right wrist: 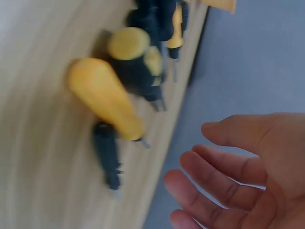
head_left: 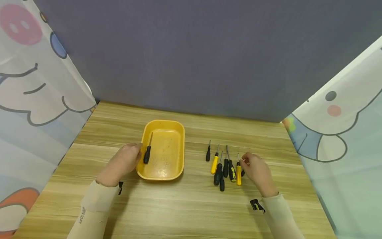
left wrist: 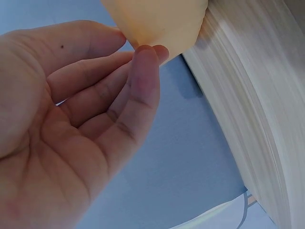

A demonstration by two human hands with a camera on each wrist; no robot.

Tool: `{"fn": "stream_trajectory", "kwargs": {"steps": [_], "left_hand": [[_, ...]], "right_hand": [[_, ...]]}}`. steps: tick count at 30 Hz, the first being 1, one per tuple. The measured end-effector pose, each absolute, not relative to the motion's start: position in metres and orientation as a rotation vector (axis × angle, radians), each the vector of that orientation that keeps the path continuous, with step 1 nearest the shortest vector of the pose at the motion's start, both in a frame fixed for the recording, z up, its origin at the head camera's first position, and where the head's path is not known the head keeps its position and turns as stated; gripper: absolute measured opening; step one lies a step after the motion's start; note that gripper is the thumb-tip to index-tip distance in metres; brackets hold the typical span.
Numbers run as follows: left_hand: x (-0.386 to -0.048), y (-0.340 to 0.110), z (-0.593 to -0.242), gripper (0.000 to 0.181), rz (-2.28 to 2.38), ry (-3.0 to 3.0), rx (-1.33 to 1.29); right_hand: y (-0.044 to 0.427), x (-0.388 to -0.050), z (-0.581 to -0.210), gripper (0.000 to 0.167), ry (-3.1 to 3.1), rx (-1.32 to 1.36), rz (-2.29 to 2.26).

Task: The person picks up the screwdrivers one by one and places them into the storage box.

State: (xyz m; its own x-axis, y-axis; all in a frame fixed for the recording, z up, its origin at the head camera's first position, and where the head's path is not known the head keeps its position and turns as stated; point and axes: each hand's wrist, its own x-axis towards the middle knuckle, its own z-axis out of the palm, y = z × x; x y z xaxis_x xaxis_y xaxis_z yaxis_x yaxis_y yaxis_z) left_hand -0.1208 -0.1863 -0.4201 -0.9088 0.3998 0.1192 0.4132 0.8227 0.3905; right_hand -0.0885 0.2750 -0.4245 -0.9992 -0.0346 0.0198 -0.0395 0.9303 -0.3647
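My left hand grips the left rim of a yellow tray, thumb and fingers pinching its edge. Inside the tray, near its left side, lies one black-handled screwdriver. Several screwdrivers lie in a loose group on the table to the right, among them a yellow-handled one and a small black one at the right end. Beside these two is my right hand, fingers apart and slightly bent, holding nothing.
The wooden table ends at a grey panel at the back. Patterned curtains hang on the left and right. Within the group are another yellow handle and a black-and-yellow one.
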Motion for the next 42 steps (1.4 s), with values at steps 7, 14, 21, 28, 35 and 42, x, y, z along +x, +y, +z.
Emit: {"fn": "stream_trajectory", "kwargs": {"steps": [7, 14, 21, 28, 35, 42], "left_hand": [[-0.121, -0.186, -0.420, 0.026, -0.640, -2.950, -0.672], [-0.120, -0.187, -0.420, 0.028, -0.617, -2.964, -0.657], [-0.120, -0.186, -0.420, 0.030, -0.634, -2.980, -0.653], [-0.120, -0.186, -0.420, 0.031, -0.626, -2.980, -0.651], [-0.120, -0.186, -0.419, 0.031, -0.623, -2.987, -0.652], [-0.120, -0.187, -0.419, 0.031, -0.628, -3.001, -0.633]], "right_hand": [[0.280, -0.086, -0.443, 0.025, -3.223, -0.109, 0.604], [0.280, -0.090, -0.451, 0.028, -3.235, -0.143, 0.575], [0.276, -0.094, -0.455, 0.028, -3.253, -0.185, 0.604], [0.274, -0.094, -0.455, 0.029, -3.241, -0.204, 0.603], [0.276, -0.094, -0.454, 0.027, -3.241, -0.246, 0.664], [0.274, -0.097, -0.448, 0.024, -3.196, -0.168, 0.655]]}}
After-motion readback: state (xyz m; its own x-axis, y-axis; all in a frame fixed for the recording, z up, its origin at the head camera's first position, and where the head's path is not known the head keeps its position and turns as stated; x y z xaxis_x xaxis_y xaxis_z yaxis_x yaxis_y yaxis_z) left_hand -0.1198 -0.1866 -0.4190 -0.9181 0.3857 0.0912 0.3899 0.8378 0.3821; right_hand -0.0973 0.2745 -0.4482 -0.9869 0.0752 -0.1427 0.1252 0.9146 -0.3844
